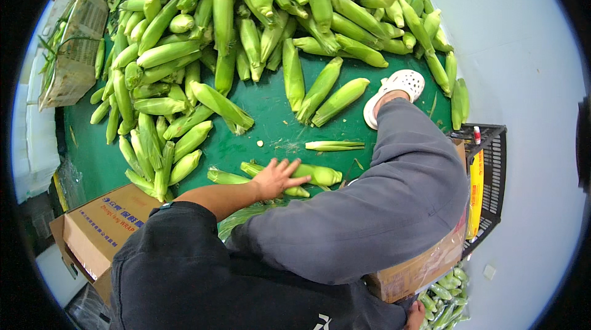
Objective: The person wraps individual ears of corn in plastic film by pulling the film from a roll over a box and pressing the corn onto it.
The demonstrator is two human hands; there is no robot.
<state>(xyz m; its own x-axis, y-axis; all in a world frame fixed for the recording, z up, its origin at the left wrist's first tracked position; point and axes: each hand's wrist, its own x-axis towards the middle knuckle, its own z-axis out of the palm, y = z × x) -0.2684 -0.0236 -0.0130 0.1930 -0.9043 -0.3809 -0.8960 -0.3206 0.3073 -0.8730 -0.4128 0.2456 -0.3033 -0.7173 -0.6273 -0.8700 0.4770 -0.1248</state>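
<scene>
My left hand (277, 179) lies palm down with its fingers spread over husked corn ears on a green work surface (268, 113). One green ear (321, 174) extends to the right from beneath the fingers; another ear end (295, 191) shows below the thumb, and more husk (226, 176) is left of the wrist. Loose husk leaves (334, 145) lie just beyond. At the lower right edge, what looks like my right hand (415, 315) shows only partly beside a cardboard box; its grip is hidden. A large heap of corn in husks (221, 20) covers the far part of the surface.
My bent leg (369, 219) crosses in front, its foot in a white clog (406, 81). A printed cardboard box (111, 214) stands left, a dirty plastic basket (81, 48) farther left. A black crate (496, 177) and another cardboard box (401, 279) are right, with bagged corn (443, 297) below.
</scene>
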